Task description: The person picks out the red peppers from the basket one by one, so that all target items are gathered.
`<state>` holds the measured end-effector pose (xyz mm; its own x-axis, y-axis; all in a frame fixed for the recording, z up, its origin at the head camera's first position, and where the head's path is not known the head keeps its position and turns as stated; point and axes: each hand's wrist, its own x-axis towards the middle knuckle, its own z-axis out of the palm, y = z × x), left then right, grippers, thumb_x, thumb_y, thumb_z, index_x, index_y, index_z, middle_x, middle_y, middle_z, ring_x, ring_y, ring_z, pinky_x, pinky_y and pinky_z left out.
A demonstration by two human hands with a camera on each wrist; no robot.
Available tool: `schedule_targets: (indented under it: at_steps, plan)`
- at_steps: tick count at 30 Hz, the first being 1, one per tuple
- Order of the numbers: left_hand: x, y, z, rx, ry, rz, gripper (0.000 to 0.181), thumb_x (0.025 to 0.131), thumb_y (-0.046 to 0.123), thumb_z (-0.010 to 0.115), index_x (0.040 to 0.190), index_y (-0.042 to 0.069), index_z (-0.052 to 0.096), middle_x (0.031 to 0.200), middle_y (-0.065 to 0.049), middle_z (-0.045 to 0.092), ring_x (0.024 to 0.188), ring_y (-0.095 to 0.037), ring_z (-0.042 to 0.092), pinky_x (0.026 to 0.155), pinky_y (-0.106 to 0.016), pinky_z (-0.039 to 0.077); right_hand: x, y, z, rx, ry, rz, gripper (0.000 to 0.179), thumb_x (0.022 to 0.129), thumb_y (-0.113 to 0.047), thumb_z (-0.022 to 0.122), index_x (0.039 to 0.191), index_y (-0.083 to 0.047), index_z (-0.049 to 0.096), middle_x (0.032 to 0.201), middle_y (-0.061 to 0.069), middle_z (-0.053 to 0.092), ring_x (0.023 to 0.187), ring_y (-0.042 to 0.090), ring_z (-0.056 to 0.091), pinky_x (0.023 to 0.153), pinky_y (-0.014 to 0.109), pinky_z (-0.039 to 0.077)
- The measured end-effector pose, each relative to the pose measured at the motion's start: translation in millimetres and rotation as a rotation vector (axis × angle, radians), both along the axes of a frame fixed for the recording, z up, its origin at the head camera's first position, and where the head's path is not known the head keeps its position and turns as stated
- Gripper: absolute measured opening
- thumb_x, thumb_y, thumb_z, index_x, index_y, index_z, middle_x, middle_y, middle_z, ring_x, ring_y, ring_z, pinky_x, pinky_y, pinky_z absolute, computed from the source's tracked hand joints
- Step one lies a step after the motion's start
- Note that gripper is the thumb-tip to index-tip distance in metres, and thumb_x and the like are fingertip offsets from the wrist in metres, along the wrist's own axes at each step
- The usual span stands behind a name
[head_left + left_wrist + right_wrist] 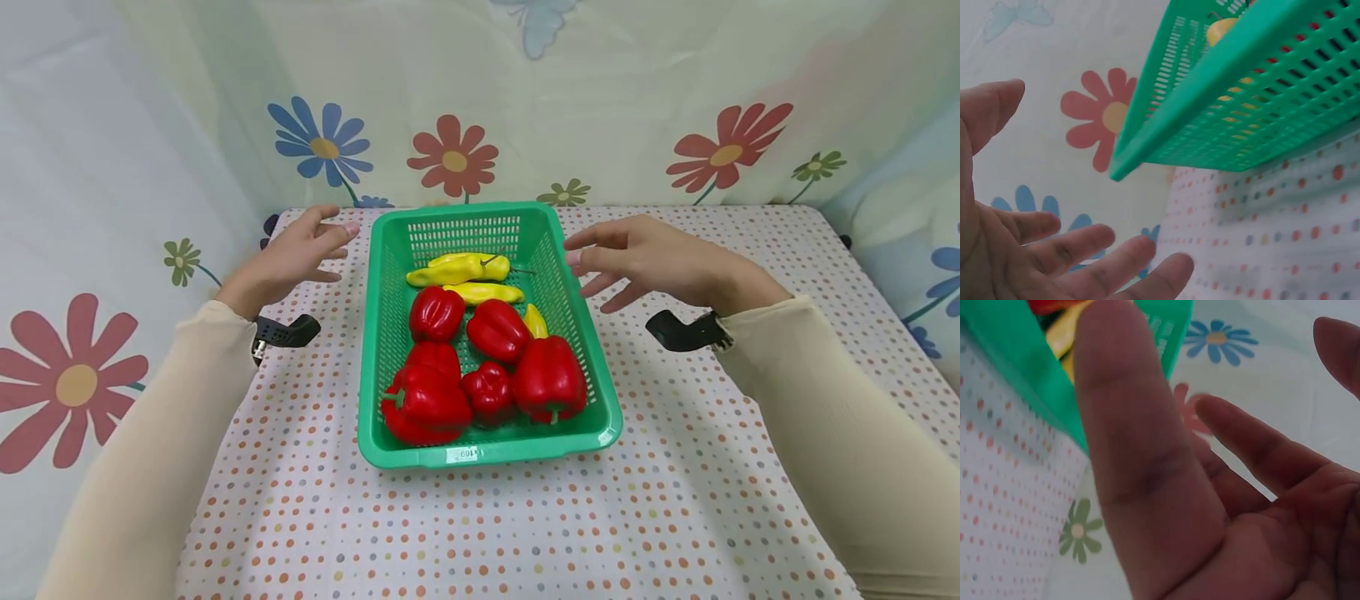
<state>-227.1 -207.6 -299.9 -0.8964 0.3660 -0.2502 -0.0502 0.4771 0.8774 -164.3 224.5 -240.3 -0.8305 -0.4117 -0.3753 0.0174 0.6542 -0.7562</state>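
Observation:
A green plastic basket [491, 454] with slotted walls stands on the table between my two hands. Several red bell peppers [427, 400] fill its near half, and yellow peppers [457, 271] lie toward the far side. One more yellow pepper [535, 322] shows partly behind the red ones at the right wall. My left hand [303, 250] hovers left of the basket, fingers spread and holding nothing; the left wrist view shows a gap to the rim. On the other side, my right hand [637, 258] has its fingertips close by the right rim, its palm bare in the right wrist view.
A white cloth with coloured dots [480, 533] covers the table. Behind and to the left hangs a pale curtain with printed flowers [453, 158]. Each wrist wears a black camera mount, one at the left wrist [288, 332] and one at the right wrist [682, 331].

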Motion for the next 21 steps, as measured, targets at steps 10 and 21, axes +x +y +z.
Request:
schedule_targets:
  at_steps: [10,21]
  plan:
    - [28.0,-7.1,-35.0,0.104,-0.161,-0.031,0.082,0.109,0.043,0.049,0.166,0.006,0.004,0.166,-0.025,0.028,0.146,-0.047,0.041,0.107,-0.058,0.051,21.3,-14.6,-5.8,0.053,-0.198,0.096,0.057,0.106,-0.037,0.061,0.146,0.002,0.054,0.123,0.018,0.069,0.097,0.029,0.076,0.076,0.044,0.067]
    - [40.7,7.0,-62.8,0.223,-0.240,-0.092,0.069,0.111,0.036,0.046,0.163,0.002,0.015,0.150,-0.027,0.049,0.126,-0.033,0.064,0.097,-0.048,0.061,30.4,-40.6,-18.3,0.174,-0.175,0.139,0.062,0.100,-0.042,0.068,0.140,0.003,0.059,0.118,0.014,0.072,0.079,0.024,0.076,0.067,0.040,0.067]
